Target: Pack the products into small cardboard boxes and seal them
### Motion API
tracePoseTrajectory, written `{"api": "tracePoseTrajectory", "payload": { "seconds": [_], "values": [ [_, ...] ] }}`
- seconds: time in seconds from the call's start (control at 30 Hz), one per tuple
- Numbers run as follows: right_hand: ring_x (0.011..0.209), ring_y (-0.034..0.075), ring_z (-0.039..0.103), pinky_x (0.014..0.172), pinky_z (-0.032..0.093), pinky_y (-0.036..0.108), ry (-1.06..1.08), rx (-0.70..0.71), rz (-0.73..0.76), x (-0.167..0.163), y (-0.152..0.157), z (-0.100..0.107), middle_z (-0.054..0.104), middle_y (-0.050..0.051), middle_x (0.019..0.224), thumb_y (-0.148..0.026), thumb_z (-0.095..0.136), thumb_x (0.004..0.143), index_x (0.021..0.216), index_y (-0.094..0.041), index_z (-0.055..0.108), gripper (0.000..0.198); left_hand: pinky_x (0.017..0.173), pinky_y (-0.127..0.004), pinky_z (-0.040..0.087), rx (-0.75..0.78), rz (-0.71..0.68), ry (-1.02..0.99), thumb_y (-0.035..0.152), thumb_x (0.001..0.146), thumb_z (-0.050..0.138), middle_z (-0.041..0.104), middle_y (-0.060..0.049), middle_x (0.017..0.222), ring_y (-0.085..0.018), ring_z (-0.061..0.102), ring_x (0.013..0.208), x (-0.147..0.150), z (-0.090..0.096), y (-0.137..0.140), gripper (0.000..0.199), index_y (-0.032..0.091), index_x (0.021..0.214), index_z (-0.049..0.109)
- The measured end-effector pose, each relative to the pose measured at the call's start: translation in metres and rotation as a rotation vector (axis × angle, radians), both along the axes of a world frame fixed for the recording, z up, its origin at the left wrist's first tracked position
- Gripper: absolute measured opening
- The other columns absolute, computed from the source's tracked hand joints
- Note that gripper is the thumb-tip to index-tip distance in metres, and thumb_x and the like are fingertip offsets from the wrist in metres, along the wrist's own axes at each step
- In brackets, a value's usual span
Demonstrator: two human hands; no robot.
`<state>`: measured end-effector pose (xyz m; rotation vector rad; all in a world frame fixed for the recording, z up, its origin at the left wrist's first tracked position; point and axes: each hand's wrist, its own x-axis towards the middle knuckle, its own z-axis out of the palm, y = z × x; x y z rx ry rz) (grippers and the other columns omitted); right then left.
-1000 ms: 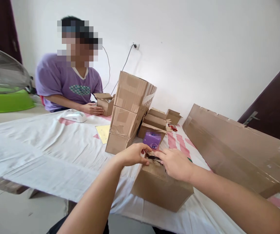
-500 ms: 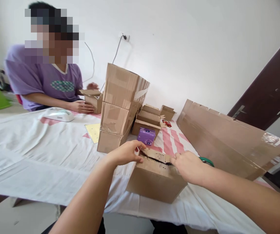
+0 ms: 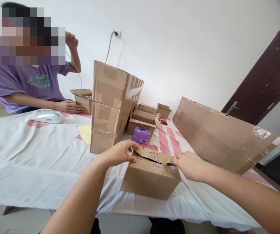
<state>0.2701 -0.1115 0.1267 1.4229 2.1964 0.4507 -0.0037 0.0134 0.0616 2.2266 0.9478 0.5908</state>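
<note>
A closed cardboard box (image 3: 149,182) stands before me near the table's front edge, with a dark slit and rows of marks across its top. My left hand (image 3: 122,152) grips its left top corner, the thumb on the upper face and the fingers at the far edge. Closed around a small dark-tipped tool (image 3: 171,164) is my right hand (image 3: 190,165), at the box's right top edge. The tip lies just right of the slit's end. Most of the tool is hidden by my fingers, so its exact kind does not show.
Tall stacked cardboard (image 3: 108,104) stands left of the box. Behind are a purple pack (image 3: 141,135) and open boxes (image 3: 142,122). A long cardboard panel (image 3: 218,133) borders the right. At left, a co-worker's hand (image 3: 70,107) touches a small box (image 3: 82,102) beyond a white device (image 3: 48,116).
The tool's tip has shifted right along the box top, away from the slit's end. The co-worker has raised one hand beside the head. The view has swung slightly right.
</note>
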Motion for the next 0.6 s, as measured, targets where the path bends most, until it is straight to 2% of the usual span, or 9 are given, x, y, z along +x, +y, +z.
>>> {"api": "tracePoseTrajectory", "payload": {
  "seconds": [0.23,0.37,0.6],
  "values": [
    [0.069,0.022,0.066,0.055,0.036,0.027,-0.038,0.011,0.011,0.001,0.000,-0.004,0.068,0.007,0.078,-0.003,0.054,0.073,0.097,-0.017,0.066,0.030,0.089,-0.034,0.045,-0.022,0.027,0.008,0.035,0.064,0.068,0.067,-0.004,0.104,-0.025,0.061,0.100,-0.001,-0.002,-0.001,0.043,0.023,0.105,0.063],
    [0.068,0.022,0.065,0.054,0.036,0.028,-0.034,0.024,0.037,0.000,-0.001,-0.010,0.068,0.008,0.079,-0.003,0.054,0.072,0.097,-0.016,0.065,0.031,0.085,-0.032,0.046,-0.019,0.070,0.005,0.036,0.065,0.068,0.066,-0.001,0.094,-0.023,0.063,0.092,-0.001,-0.001,-0.003,0.042,0.025,0.104,0.059],
    [0.067,0.023,0.066,0.055,0.037,0.029,-0.059,-0.003,-0.093,0.006,-0.011,0.001,0.069,0.010,0.077,0.000,0.052,0.070,0.093,-0.015,0.067,0.032,0.078,-0.031,0.046,-0.031,0.098,0.049,0.038,0.065,0.067,0.065,-0.001,0.084,-0.022,0.064,0.082,-0.002,0.001,-0.004,0.038,0.025,0.099,0.056]
  ]
}}
